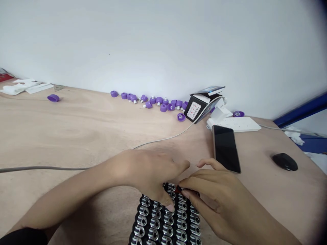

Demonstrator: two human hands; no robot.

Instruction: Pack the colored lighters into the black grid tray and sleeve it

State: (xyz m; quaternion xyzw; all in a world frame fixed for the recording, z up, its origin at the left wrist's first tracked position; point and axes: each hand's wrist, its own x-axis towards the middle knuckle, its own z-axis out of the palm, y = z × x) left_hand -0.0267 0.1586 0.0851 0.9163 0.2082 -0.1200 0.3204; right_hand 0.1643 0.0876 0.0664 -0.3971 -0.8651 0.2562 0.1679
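Several rows of black parts with shiny metal tops (168, 220) stand close together at the bottom centre. My left hand (153, 173) reaches over their far left side, its thumb on or just above the metal tops and its index finger stretched to the right. At the far right corner of the rows, my right hand (217, 194) pinches a small dark part (181, 188) between thumb and index finger. Something red shows beside that part; its details are too small to tell.
Purple caps (158, 100) lie along the wall. An open black box (201, 105), a white power strip (240, 124), a phone (226, 148) and a black mouse (284, 161) are on the right. A grey cable (46, 168) and white papers (28, 85) lie left.
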